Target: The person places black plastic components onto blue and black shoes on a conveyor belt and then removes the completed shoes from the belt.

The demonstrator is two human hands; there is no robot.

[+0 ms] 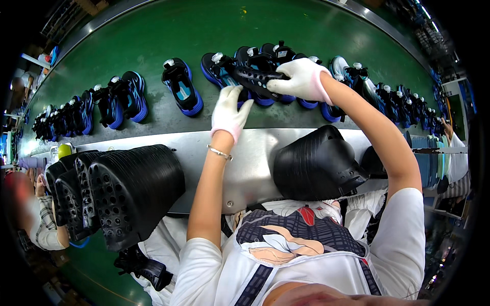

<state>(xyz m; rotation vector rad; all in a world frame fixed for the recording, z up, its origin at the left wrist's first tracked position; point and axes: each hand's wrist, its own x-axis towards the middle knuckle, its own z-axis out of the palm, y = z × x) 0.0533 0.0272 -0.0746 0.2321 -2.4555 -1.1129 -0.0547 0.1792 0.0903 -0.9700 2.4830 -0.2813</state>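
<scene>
My right hand (304,79), in a white glove with a pink cuff, grips one end of a black perforated plastic shoe insert (258,77). The insert lies slanted over a row of black and blue sneakers. Beside it my left hand (230,111), gloved the same way, has its thumb and fingers apart. Its fingertips reach the heel of a black and blue sneaker (218,69); whether they press on it I cannot tell. White stuffing shows in the sneakers' toes. Another sneaker (184,87) stands alone further left.
Nested black inserts stand in a large stack (138,188) at near left and a smaller stack (311,163) at near right, on a metal ledge (245,173). Sneakers line the green conveyor belt (168,35) on both sides. Another person (48,219) sits at far left; one more is at far right.
</scene>
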